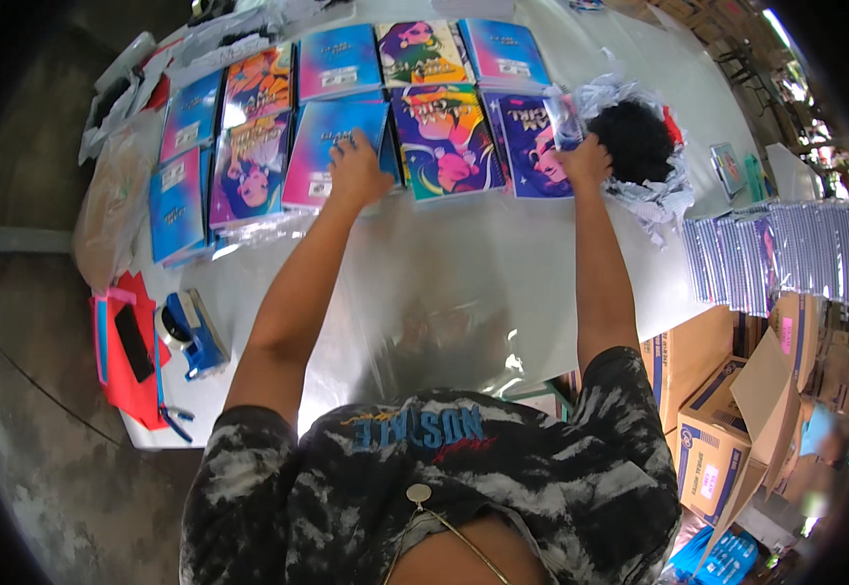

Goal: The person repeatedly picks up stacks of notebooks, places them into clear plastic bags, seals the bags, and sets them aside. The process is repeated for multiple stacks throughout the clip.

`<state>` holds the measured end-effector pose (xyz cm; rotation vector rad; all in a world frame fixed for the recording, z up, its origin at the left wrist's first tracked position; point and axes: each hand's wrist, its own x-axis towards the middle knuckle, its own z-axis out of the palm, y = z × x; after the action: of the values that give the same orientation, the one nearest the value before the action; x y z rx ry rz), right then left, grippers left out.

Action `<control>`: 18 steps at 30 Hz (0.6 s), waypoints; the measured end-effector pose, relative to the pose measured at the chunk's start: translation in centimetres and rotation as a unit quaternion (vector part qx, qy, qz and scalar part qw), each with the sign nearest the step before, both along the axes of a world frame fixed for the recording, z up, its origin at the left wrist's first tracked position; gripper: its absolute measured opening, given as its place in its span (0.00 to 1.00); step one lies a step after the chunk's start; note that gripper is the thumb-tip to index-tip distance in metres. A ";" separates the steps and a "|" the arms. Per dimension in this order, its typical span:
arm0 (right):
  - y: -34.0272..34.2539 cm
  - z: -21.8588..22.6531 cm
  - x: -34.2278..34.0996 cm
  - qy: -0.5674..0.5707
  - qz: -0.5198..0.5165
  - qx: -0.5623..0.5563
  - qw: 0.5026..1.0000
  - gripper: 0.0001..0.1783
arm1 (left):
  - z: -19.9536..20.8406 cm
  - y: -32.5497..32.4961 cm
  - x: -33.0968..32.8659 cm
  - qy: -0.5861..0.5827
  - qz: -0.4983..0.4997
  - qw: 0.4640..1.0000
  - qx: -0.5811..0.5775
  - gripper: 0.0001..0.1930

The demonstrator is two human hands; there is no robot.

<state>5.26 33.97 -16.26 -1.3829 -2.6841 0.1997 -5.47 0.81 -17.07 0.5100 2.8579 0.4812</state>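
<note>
Have the left hand [358, 177] on the middle notebook [309, 161], blue fading to pink, with the fingers spread over its right side. Have the right hand [588, 164] well to the right of the middle notebook, with bent fingers by a purple notebook [527, 146]; cannot tell whether pinching the shiny plastic [567, 117] there. See a colourful notebook [449, 141] just right of the middle notebook, a patterned notebook [249, 175] just left of it, a blue notebook [178, 205] farther left, and a back row of notebooks [339, 58] behind it. Find a black bundle [629, 141] in crumpled white wrapping [653, 202] far right of the middle notebook, with stacked notebooks [727, 258] farther still. See also, on the pale tabletop [502, 283], a blue tape dispenser [202, 336] left of and nearer than the middle notebook.
</note>
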 end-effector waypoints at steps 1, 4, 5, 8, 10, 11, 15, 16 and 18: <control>-0.6 1.1 -0.4 0.024 -0.001 0.060 0.998 0.36 | 0.6 -0.7 -1.4 -0.019 0.001 1.000 0.023 0.41; 0.7 2.8 0.7 0.166 0.114 0.201 0.959 0.23 | 5.7 -3.9 -2.7 0.094 0.044 0.980 0.168 0.23; 1.9 3.6 0.8 0.205 0.173 0.217 0.939 0.22 | 8.7 -5.8 -2.3 0.130 0.065 0.973 0.178 0.23; -3.9 11.5 2.7 0.404 0.271 -0.028 0.873 0.15 | 12.0 -12.9 -0.6 0.143 0.205 0.773 0.583 0.21; -9.1 12.8 5.0 0.480 0.281 -0.076 0.827 0.15 | 16.1 -14.9 3.5 0.165 0.217 0.653 0.707 0.19; -10.9 13.5 6.2 0.491 0.269 -0.107 0.822 0.15 | 16.6 -17.0 4.6 0.144 0.183 0.642 0.731 0.17; -20.0 9.2 10.3 0.397 0.647 -0.175 0.626 0.11 | 13.9 -23.0 10.6 0.055 0.107 0.678 0.726 0.19; -22.0 5.8 10.9 0.374 0.664 -0.107 0.639 0.13 | 11.2 -23.7 11.6 0.047 0.141 0.732 0.665 0.19; -25.7 -1.6 13.8 0.227 0.664 -0.067 0.710 0.13 | 1.3 -25.8 15.8 0.128 0.176 0.916 0.336 0.19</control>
<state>19.07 8.31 -17.84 0.7829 -2.5997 0.7045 10.30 -25.04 -15.76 0.1454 2.9757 1.5991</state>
